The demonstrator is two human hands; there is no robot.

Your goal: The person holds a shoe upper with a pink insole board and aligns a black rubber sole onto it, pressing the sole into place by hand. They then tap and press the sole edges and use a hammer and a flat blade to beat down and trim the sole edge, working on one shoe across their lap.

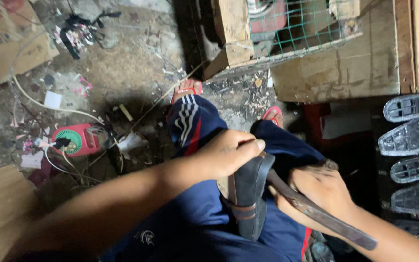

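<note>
Matt black leather shoe (246,194), rusty rough metal tool (316,213), navy cloth trousers (204,213).

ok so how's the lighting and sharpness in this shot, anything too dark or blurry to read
Head view: uneven light, brightest on the dusty floor upper left. The left hand, dark shoe and right hand with its long tool are lit and fairly sharp. Lap and lower right fall into deep shadow; the shoe soles at right are dim. No glare; mild wide-angle stretch at the edges.
</note>
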